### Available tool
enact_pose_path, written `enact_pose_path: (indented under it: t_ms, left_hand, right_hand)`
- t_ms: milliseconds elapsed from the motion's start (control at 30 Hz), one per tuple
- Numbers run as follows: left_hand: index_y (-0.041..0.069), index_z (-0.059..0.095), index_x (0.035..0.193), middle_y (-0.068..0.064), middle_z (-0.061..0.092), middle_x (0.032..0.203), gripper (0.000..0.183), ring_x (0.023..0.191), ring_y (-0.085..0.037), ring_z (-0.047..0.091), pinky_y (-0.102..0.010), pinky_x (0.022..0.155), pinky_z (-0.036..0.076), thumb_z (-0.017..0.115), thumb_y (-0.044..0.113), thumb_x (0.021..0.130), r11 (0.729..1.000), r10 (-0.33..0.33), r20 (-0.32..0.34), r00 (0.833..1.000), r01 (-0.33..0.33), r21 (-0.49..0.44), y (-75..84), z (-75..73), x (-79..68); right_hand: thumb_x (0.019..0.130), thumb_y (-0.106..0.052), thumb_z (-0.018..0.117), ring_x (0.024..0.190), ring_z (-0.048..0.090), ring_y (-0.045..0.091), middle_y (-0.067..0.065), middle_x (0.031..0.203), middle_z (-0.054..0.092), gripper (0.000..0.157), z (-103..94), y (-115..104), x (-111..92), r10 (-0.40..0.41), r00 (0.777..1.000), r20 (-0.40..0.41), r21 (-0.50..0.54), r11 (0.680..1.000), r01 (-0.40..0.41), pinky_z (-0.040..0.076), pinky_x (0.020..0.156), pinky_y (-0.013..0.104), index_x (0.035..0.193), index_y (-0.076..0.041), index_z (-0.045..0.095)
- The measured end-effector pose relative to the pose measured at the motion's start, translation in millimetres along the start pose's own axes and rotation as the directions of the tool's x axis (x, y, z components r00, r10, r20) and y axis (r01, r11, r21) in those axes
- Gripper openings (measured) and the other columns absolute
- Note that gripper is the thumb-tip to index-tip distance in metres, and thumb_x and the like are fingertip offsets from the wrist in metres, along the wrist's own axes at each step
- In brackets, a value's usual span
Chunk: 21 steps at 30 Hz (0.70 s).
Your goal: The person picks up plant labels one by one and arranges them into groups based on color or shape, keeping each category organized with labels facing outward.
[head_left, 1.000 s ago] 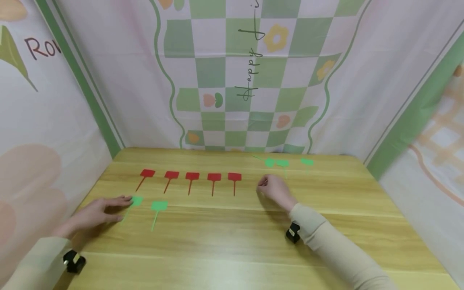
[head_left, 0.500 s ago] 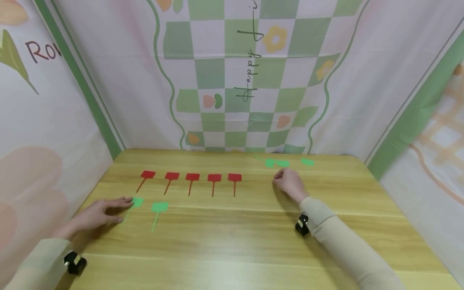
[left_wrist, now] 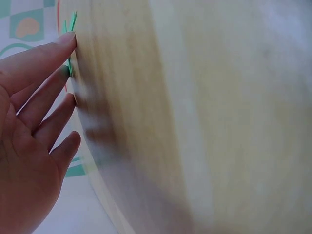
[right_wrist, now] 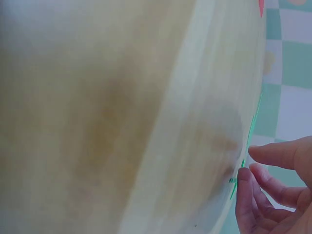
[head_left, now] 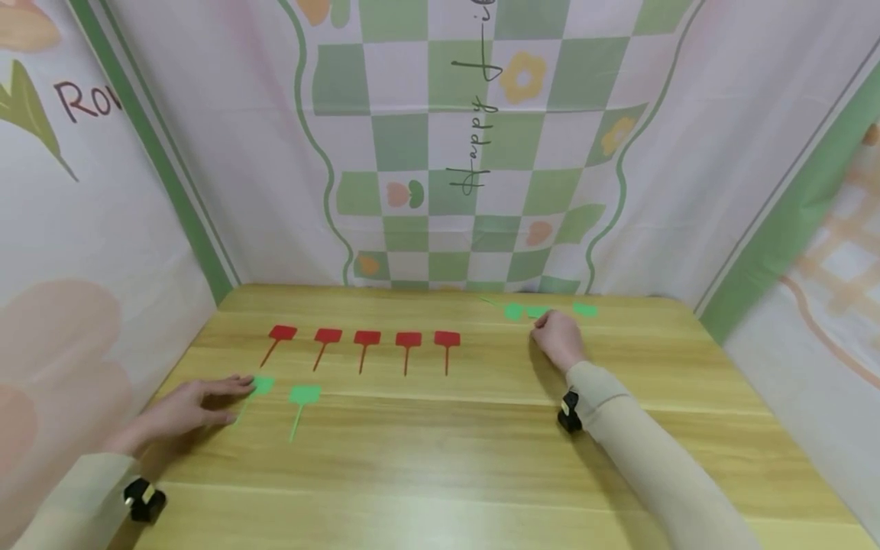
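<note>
In the head view my left hand [head_left: 182, 409] lies at the left with fingers extended, fingertips on a green T-shaped plant label [head_left: 264, 385]. A second green label [head_left: 305, 395] lies just right of it. My right hand [head_left: 560, 342] is low over the table's back right, its fingers bent, right at a green label [head_left: 535, 312] whose stem it hides. In the right wrist view a small gap shows between the thumb and fingers [right_wrist: 246, 187], beside the green edges of labels. Several red T-shaped labels [head_left: 367, 338] form a row at the middle left.
More green labels lie along the back, one [head_left: 513, 311] left of the right hand and one [head_left: 585, 309] to its right. The wooden table [head_left: 440, 466] meets a patterned curtain [head_left: 406, 145] at the back and sides. Both wrists carry small black cameras.
My right hand has moved right and away from me, from beside the red row to the green labels at the back. The left hand stays on its green label.
</note>
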<state>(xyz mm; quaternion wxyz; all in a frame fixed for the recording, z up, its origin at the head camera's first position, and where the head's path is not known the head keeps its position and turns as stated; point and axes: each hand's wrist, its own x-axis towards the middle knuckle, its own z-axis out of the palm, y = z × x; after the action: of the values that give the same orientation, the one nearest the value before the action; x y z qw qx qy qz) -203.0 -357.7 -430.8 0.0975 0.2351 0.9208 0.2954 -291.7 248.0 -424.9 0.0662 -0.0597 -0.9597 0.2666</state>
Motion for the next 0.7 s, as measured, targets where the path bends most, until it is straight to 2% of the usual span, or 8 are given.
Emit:
enact_pose_path:
  t_ms: [233,433,700]
  left_hand:
    - [0.009,0.059,0.128,-0.016,0.044,0.143,0.052,0.131,-0.047,0.032,-0.068,0.101,0.026,0.072,0.029,0.081,1.0,-0.007,-0.008,1.0,0.007,-0.007,-2.0,0.9,0.3]
    - [0.009,0.059,0.128,-0.017,0.043,0.144,0.052,0.132,-0.048,0.031,-0.069,0.101,0.024,0.071,0.028,0.082,1.0,-0.007,-0.002,1.0,0.007,-0.023,-2.8,0.8,0.5]
    - [0.008,0.059,0.128,-0.017,0.043,0.144,0.052,0.132,-0.049,0.03,-0.069,0.101,0.024,0.071,0.027,0.082,1.0,-0.002,0.007,1.0,0.002,-0.025,-3.2,0.2,0.6]
  right_hand:
    - [0.085,-0.017,0.058,0.094,0.063,0.037,0.018,0.104,0.069,0.023,0.3,3.4,9.9,0.071,0.997,-0.029,-0.081,0.994,-0.073,0.05,0.073,0.049,0.099,-0.002,0.068]
    - [0.085,-0.019,0.059,0.096,0.063,0.039,0.02,0.105,0.068,0.025,-0.3,4.6,14.5,0.118,0.993,-0.013,-0.113,0.986,-0.119,0.051,0.073,0.051,0.1,-0.001,0.068]
    - [0.086,-0.02,0.058,0.086,0.064,0.036,0.022,0.095,0.068,0.021,-0.5,3.6,19.6,0.196,0.981,-0.004,-0.15,0.969,-0.194,0.053,0.066,0.049,0.082,-0.001,0.067]
